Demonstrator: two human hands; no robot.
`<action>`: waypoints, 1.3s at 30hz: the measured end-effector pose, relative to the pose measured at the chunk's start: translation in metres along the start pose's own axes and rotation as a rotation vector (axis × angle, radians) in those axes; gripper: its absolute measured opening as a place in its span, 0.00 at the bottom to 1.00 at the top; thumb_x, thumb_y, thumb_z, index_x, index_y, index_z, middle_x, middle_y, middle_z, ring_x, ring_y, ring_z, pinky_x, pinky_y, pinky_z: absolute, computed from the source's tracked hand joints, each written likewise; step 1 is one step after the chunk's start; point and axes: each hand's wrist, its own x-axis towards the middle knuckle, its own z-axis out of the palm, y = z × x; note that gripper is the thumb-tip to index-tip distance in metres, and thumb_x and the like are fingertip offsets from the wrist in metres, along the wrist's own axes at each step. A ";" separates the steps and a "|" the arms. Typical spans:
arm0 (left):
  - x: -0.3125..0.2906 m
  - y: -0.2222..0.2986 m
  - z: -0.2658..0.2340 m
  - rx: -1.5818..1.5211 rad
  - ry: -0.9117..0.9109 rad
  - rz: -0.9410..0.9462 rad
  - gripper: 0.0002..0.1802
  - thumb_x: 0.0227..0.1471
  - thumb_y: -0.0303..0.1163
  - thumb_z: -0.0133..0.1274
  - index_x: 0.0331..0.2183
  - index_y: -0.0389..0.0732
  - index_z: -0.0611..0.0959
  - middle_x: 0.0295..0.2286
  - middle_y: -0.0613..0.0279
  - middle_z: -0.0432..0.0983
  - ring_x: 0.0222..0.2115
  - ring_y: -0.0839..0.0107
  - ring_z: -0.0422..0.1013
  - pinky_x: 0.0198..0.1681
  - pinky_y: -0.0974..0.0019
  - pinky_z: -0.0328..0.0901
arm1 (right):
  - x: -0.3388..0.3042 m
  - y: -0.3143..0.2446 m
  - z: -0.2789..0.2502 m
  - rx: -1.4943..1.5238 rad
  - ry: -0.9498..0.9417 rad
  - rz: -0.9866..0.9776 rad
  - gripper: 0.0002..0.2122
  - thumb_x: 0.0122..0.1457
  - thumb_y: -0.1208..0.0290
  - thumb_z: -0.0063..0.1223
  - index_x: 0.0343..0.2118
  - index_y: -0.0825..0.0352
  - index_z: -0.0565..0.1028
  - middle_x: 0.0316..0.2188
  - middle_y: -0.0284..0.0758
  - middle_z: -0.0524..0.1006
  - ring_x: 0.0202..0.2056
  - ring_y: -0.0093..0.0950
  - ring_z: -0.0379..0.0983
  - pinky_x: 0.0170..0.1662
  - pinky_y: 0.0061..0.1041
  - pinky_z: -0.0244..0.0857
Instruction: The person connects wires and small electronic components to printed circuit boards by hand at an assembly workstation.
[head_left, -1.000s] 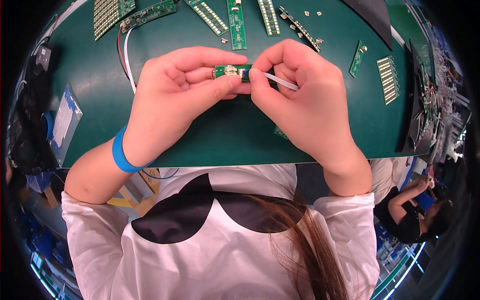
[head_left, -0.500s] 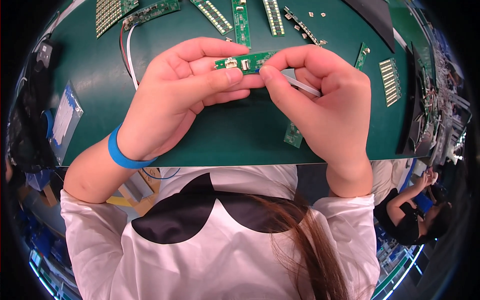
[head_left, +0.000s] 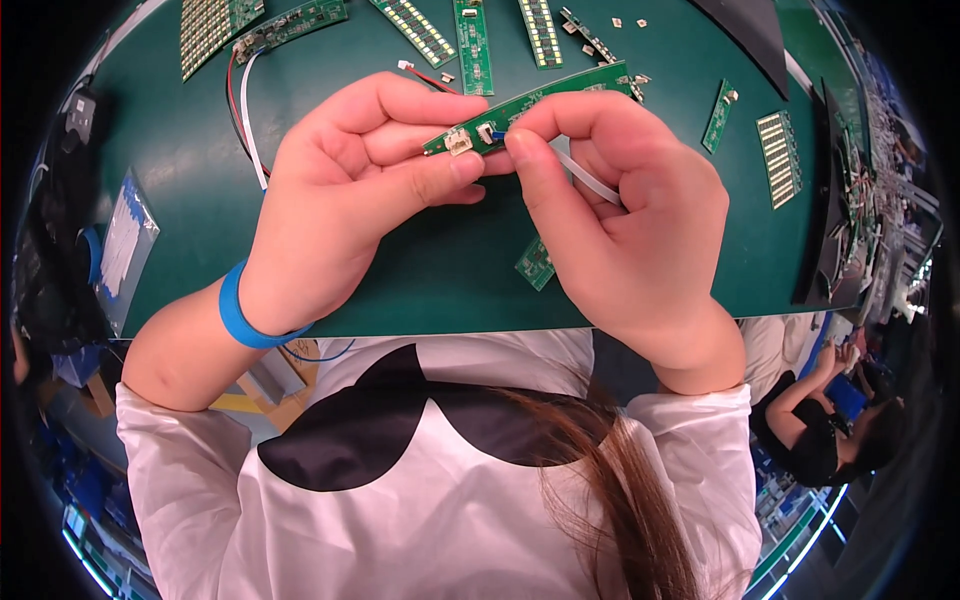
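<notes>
My left hand (head_left: 385, 165) grips a long green circuit board (head_left: 545, 98) near its left end, thumb in front and fingers behind. White connectors (head_left: 459, 141) sit by the thumb. Between thumb and forefinger, my right hand (head_left: 630, 195) pinches a white flat ribbon cable (head_left: 592, 181). Its blue end (head_left: 498, 135) meets the small slot connector on the board; whether it is seated cannot be made out. Below the right hand a smaller green board (head_left: 536, 264) shows, partly hidden; whether the cable joins it is unclear.
Several LED boards (head_left: 415, 32) and green strips (head_left: 474, 50) lie at the back of the green table (head_left: 420, 290). Red, black and white wires (head_left: 250, 110) run along the left, near a bag of blue-ended strips (head_left: 128, 240). Another LED board (head_left: 778, 160) lies right. A co-worker (head_left: 825, 420) sits far right.
The held board has tilted, its right end now raised and showing past my right hand. More of the cable's blue end shows. The smaller board below has shifted left.
</notes>
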 end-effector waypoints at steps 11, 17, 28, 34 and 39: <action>-0.001 -0.001 0.000 0.066 0.003 0.042 0.15 0.50 0.17 0.45 0.42 0.34 0.68 0.40 0.51 0.73 0.42 0.65 0.70 0.46 0.61 0.67 | 0.000 0.001 0.002 0.034 0.008 0.013 0.01 0.52 0.80 0.53 0.27 0.71 0.74 0.12 0.23 0.69 0.16 0.08 0.57 0.19 0.10 0.49; 0.000 0.000 0.000 0.117 0.013 0.058 0.14 0.50 0.17 0.45 0.42 0.33 0.69 0.40 0.51 0.73 0.41 0.66 0.71 0.45 0.63 0.67 | 0.001 0.002 0.002 -0.029 0.013 -0.025 0.01 0.52 0.80 0.53 0.28 0.70 0.74 0.12 0.24 0.68 0.16 0.09 0.57 0.19 0.11 0.50; -0.001 0.000 0.001 0.180 0.020 0.128 0.15 0.49 0.15 0.45 0.42 0.29 0.71 0.37 0.50 0.74 0.39 0.67 0.72 0.45 0.66 0.68 | 0.003 0.001 0.004 0.007 -0.005 -0.011 0.01 0.52 0.80 0.51 0.27 0.70 0.72 0.09 0.24 0.63 0.14 0.11 0.54 0.18 0.13 0.47; -0.002 -0.002 0.000 0.161 0.001 0.113 0.15 0.49 0.15 0.46 0.42 0.29 0.71 0.37 0.51 0.74 0.38 0.68 0.72 0.44 0.68 0.68 | 0.002 0.002 0.002 -0.006 -0.047 0.000 0.00 0.52 0.80 0.50 0.27 0.71 0.71 0.09 0.25 0.63 0.13 0.12 0.54 0.17 0.13 0.47; -0.001 -0.003 0.000 0.193 -0.007 0.106 0.15 0.49 0.15 0.47 0.42 0.29 0.71 0.37 0.51 0.75 0.39 0.68 0.72 0.44 0.69 0.68 | 0.002 0.004 0.000 0.013 -0.082 0.027 0.00 0.52 0.81 0.49 0.27 0.71 0.71 0.09 0.26 0.63 0.14 0.11 0.54 0.17 0.13 0.47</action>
